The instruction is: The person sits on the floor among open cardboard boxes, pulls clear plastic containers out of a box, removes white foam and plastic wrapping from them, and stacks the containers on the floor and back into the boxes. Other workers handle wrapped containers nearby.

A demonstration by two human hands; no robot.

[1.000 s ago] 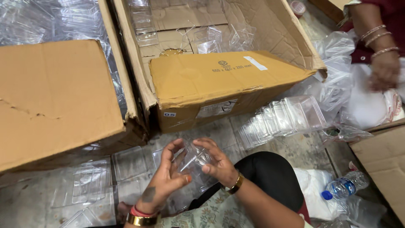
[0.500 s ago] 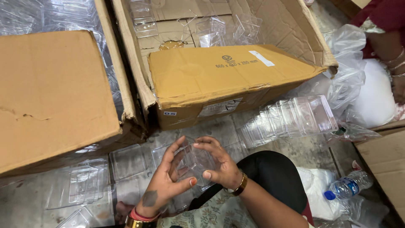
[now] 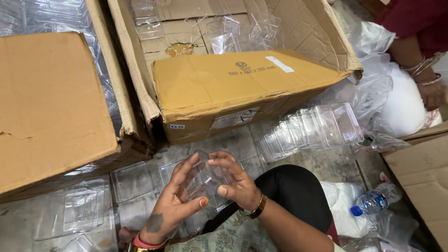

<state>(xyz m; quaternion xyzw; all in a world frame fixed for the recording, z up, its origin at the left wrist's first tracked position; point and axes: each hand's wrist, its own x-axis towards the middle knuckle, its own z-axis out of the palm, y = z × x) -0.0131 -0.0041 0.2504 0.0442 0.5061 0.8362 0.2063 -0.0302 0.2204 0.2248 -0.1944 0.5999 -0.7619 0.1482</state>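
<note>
Both hands are gripping a clear plastic box [image 3: 205,179] between them: the left hand [image 3: 175,203] is cupping its left side, the right hand [image 3: 235,182] is clasping its right side, above the floor [image 3: 326,163] near the open cardboard carton [image 3: 224,93].

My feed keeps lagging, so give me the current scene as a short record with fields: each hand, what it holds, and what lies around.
left hand: grip on the clear plastic box, fingers spread along its left side
right hand: grip on the same box from the right
stack of clear boxes: lying on its side on the floor, right of the hands
open carton: ahead, a few clear boxes inside
water bottle: lower right
other person's hand: far right, apart
</note>
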